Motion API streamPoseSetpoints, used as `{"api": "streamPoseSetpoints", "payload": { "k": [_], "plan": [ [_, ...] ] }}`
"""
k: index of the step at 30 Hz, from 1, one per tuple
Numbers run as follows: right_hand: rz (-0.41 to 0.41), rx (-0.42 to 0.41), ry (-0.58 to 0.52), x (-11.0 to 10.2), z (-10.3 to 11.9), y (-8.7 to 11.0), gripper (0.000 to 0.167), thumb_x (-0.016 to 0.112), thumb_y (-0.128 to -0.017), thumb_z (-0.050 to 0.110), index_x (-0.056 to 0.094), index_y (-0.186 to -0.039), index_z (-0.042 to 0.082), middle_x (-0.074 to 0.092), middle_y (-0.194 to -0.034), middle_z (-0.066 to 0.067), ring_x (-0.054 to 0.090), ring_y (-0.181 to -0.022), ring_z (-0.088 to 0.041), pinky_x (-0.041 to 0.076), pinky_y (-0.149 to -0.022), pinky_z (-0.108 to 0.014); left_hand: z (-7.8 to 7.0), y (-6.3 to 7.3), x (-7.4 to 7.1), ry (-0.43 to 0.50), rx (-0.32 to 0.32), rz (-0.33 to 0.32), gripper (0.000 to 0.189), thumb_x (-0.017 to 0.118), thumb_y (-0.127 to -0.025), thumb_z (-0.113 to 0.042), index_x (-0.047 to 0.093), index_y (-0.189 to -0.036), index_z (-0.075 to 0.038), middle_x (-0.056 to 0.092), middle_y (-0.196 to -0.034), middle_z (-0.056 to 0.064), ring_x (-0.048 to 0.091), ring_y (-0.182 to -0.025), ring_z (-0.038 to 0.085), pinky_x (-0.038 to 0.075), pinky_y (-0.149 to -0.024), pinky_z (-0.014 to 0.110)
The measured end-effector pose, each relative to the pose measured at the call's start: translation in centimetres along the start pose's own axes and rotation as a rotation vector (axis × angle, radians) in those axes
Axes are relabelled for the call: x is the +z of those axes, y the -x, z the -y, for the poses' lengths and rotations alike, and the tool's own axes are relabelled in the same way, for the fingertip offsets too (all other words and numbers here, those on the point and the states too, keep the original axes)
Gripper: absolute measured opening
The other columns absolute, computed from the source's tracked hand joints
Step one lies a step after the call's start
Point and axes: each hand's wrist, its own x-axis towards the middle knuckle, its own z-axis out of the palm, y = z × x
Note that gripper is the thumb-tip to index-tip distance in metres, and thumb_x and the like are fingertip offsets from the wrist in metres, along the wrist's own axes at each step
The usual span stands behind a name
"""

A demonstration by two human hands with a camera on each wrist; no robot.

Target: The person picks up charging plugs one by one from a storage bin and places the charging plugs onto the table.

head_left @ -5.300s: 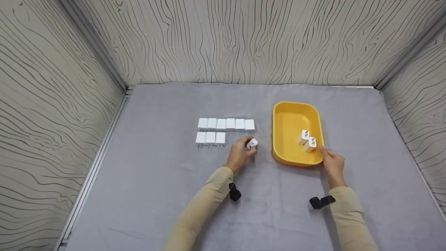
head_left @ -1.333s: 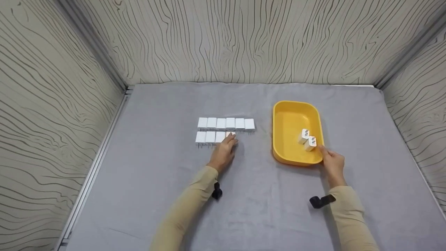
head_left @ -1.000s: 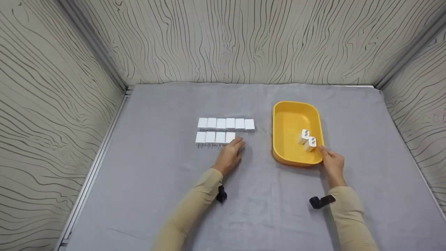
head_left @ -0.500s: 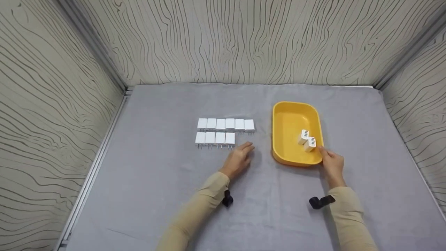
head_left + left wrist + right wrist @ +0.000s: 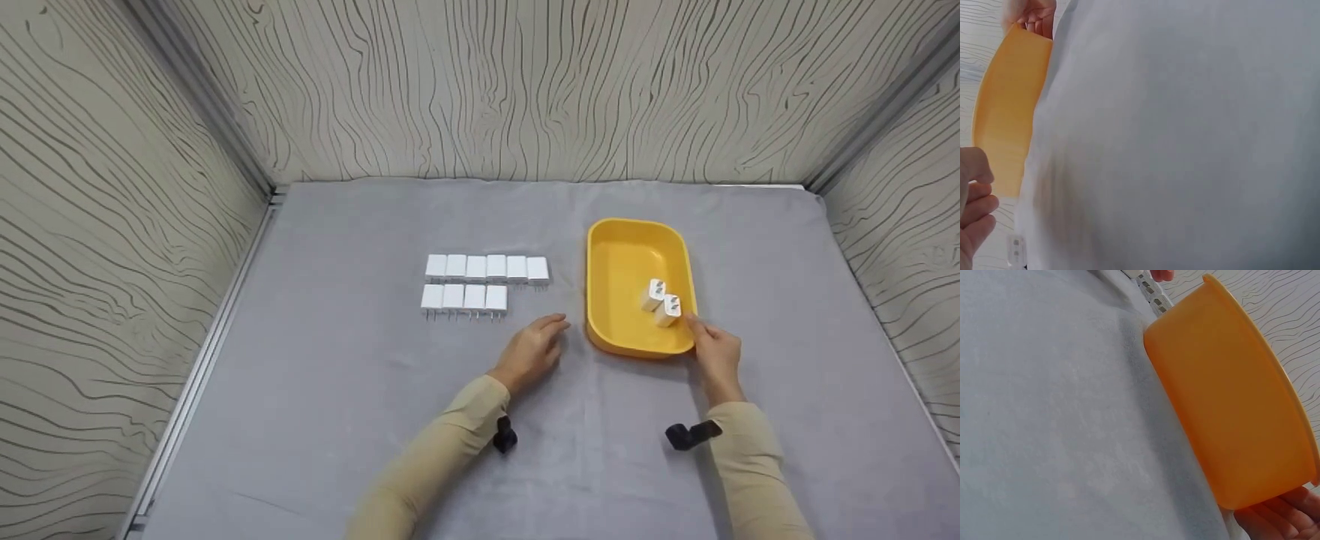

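My left hand (image 5: 531, 351) hovers just left of the yellow bin (image 5: 611, 341), fingers relaxed and holding nothing; in the left wrist view its fingers (image 5: 979, 208) are loosely bent. At the bin's near right corner, my right hand (image 5: 718, 360) grips the rim, thumb on top; the right wrist view has its fingers (image 5: 1275, 517) under the orange-looking wall (image 5: 1230, 394). Two white plug chargers (image 5: 667, 311) stand in the bin, prongs up. Left of it lie a back row of several white chargers (image 5: 486, 268) and a shorter front row (image 5: 463, 298), prongs toward me.
A grey cloth (image 5: 337, 375) covers the table. Wood-grain panels (image 5: 487, 90) rise at the back and both sides, with a metal rail (image 5: 202, 360) along the left edge. Black wrist cameras (image 5: 505, 435) sit on both sleeves.
My left hand has set a charger at the right end of the front row, let go of it, and moved right toward the bin. The right hand has stayed on the bin.
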Motion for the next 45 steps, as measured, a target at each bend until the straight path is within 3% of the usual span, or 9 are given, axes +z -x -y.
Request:
{"api": "streamPoseSetpoints", "payload": {
  "k": [6,10,15,21,27,35,41,45],
  "plan": [
    [0.026,0.022,-0.015,-0.1,-0.1,0.0,0.063,0.051,-0.093,0.049,0.052,-0.134,0.001,0.052,-0.138,-0.012,0.046,-0.099,-0.004,0.037,-0.074,-0.004,-1.3,-0.5,0.6,0.019,0.043,-0.009,0.033,0.062,-0.087,-0.006,0.064,-0.120,-0.006,0.066,-0.128,0.008,0.063,-0.120,0.019,0.048,-0.105,0.024],
    [0.032,0.019,0.001,-0.2,-0.1,0.0,0.064,0.050,-0.093,0.051,0.051,-0.134,0.001,0.052,-0.137,-0.012,0.047,-0.105,-0.010,0.038,-0.080,-0.009,-2.1,-0.8,0.8,0.015,0.077,-0.022,0.033,0.062,-0.087,-0.006,0.064,-0.120,-0.006,0.066,-0.127,0.007,0.063,-0.119,0.017,0.048,-0.105,0.022],
    [0.051,0.029,-0.004,-0.2,0.0,0.0,0.065,0.048,-0.094,0.050,0.048,-0.137,0.001,0.045,-0.149,-0.015,0.044,-0.123,-0.016,0.039,-0.093,-0.015,-2.5,-0.9,0.9,0.001,0.100,-0.104,0.031,0.064,-0.085,-0.005,0.065,-0.116,-0.005,0.066,-0.125,0.007,0.064,-0.117,0.017,0.049,-0.103,0.020],
    [0.034,0.015,0.016,-0.2,0.1,0.0,0.063,0.050,-0.094,0.050,0.052,-0.134,0.001,0.050,-0.142,-0.014,0.047,-0.104,-0.007,0.037,-0.077,-0.007,-2.8,-1.0,1.2,-0.044,0.164,-0.186,0.027,0.066,-0.083,-0.004,0.067,-0.110,-0.005,0.069,-0.119,0.007,0.066,-0.113,0.016,0.050,-0.100,0.018],
    [0.027,0.002,0.042,-0.2,0.0,-0.1,0.064,0.049,-0.094,0.049,0.054,-0.132,-0.001,0.051,-0.139,-0.014,0.047,-0.107,-0.011,0.037,-0.080,-0.010,-3.3,-1.5,1.3,-0.072,0.219,-0.236,0.025,0.069,-0.081,-0.003,0.069,-0.106,-0.007,0.071,-0.115,0.006,0.067,-0.112,0.014,0.050,-0.099,0.017],
    [0.035,0.010,0.017,-0.3,0.2,-0.1,0.064,0.048,-0.095,0.047,0.051,-0.134,-0.003,0.048,-0.145,-0.017,0.045,-0.120,-0.018,0.037,-0.091,-0.016,-3.9,-1.8,1.3,-0.048,0.215,-0.220,0.026,0.068,-0.082,-0.003,0.068,-0.108,-0.006,0.070,-0.117,0.006,0.066,-0.116,0.015,0.048,-0.102,0.017],
    [0.033,0.008,0.036,-0.2,0.3,-0.1,0.064,0.049,-0.095,0.048,0.052,-0.133,-0.003,0.049,-0.143,-0.016,0.045,-0.115,-0.017,0.037,-0.089,-0.016,-4.7,-2.1,1.4,-0.044,0.215,-0.189,0.027,0.068,-0.083,-0.004,0.068,-0.109,-0.007,0.070,-0.119,0.005,0.066,-0.115,0.015,0.049,-0.101,0.017],
    [0.038,0.003,0.029,-0.2,0.2,-0.1,0.063,0.048,-0.095,0.048,0.051,-0.134,-0.002,0.047,-0.146,-0.017,0.045,-0.121,-0.020,0.040,-0.102,-0.025,-5.3,-2.4,1.5,-0.025,0.209,-0.163,0.026,0.066,-0.085,-0.005,0.068,-0.110,-0.008,0.070,-0.120,0.005,0.066,-0.115,0.014,0.049,-0.102,0.017]
  ]
}}
